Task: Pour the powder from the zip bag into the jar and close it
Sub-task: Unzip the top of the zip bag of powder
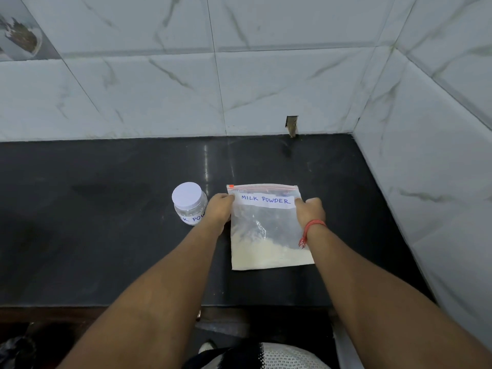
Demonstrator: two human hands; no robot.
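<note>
A clear zip bag [266, 227] labelled MILK POWDER lies flat on the black counter [106, 222], its red zip strip at the far edge and pale powder gathered at its near end. My left hand [219, 209] grips the bag's upper left edge. My right hand [311, 210], with a red thread on the wrist, grips the upper right edge beside the label. A small clear jar [189, 203] with a white lid on top stands just left of my left hand, its label partly hidden by it.
White marble-look tiled walls [239, 75] close the counter at the back and on the right. A small hole [292, 125] sits in the back wall at counter level. The counter's front edge runs below the bag.
</note>
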